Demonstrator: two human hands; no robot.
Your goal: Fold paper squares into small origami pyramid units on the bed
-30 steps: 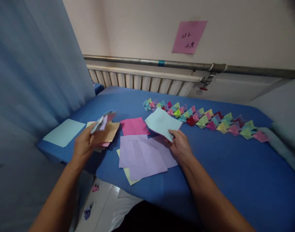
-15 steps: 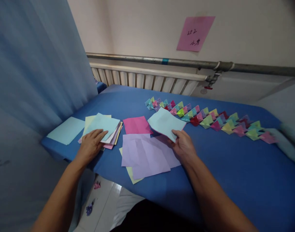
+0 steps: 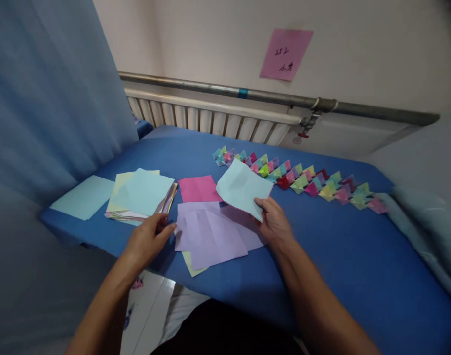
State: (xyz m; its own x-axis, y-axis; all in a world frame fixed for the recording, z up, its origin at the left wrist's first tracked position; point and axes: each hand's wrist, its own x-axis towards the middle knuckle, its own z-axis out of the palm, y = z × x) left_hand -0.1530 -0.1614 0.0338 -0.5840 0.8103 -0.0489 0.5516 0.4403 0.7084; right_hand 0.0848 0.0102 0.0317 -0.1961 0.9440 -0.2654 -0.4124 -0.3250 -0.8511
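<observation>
My right hand [image 3: 275, 222] pinches the near right corner of some light blue paper [image 3: 244, 187], raised over the other sheets. A thin pink edge shows beneath the blue, so more than one sheet may be in the grip. My left hand [image 3: 149, 241] holds nothing, its thumb and fingers apart, between a mixed stack of coloured paper [image 3: 144, 192] and creased lilac sheets [image 3: 212, 234]. Its fingertips are close to the lilac paper's left edge; whether they touch it I cannot tell. A magenta sheet [image 3: 198, 189] lies behind the lilac ones, and a pale yellow sheet [image 3: 191, 265] shows underneath.
Separate light blue sheets [image 3: 83, 197] lie at the bed's left edge. Rows of small folded paper pieces [image 3: 299, 177] run across the blue bed cover [image 3: 340, 251]. Behind are a radiator [image 3: 203, 118] and pipe [image 3: 196, 88]; a blue curtain [image 3: 48, 98] hangs left.
My left hand has come off the mixed stack and moved right, toward the lilac sheets. My right hand still holds the light blue paper. The camera view has shifted slightly right.
</observation>
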